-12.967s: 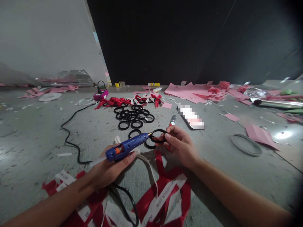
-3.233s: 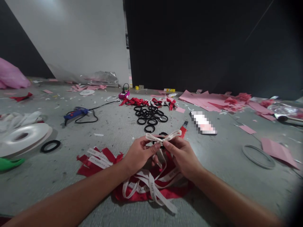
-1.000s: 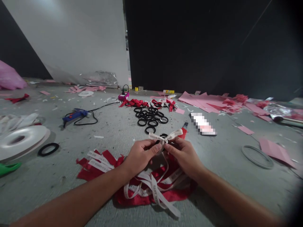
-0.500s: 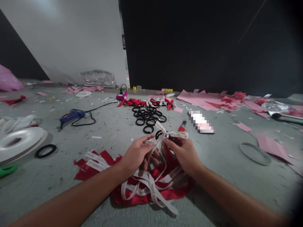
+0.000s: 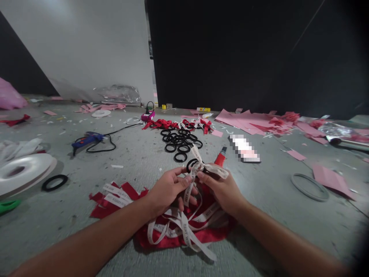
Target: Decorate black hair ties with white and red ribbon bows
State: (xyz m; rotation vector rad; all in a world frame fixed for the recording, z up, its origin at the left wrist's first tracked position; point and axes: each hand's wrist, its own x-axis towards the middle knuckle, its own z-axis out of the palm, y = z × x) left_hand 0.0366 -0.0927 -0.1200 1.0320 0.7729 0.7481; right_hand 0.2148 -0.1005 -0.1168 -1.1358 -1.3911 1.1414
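Observation:
My left hand (image 5: pixel 173 188) pinches a printed white ribbon (image 5: pixel 188 192) that hangs from a knot around a black ring (image 5: pixel 191 165). On the other side, my right hand (image 5: pixel 220 186) grips the same ribbon by the knot, its loose end sticking out to the right over the fingers. One more ribbon end points up past the ring. Beneath both hands lies a heap of red cloth strips (image 5: pixel 161 240) and printed white ribbons (image 5: pixel 186 231). A red-handled cutter (image 5: pixel 220 158) rests just beyond my right hand.
Several black rings (image 5: pixel 180 157) and red and white bows (image 5: pixel 164 124) lie ahead. A blue glue gun (image 5: pixel 88 141), white ribbon spool (image 5: pixel 27 169) and lone black ring (image 5: pixel 54 182) are left. Pink paper (image 5: pixel 331 181) and a grey ring (image 5: pixel 309 187) are right.
The ring and knot have shifted slightly left and down. The hanging ribbon now lies flatter between my hands, and my left fingers have moved along it. More of the red cutter shows.

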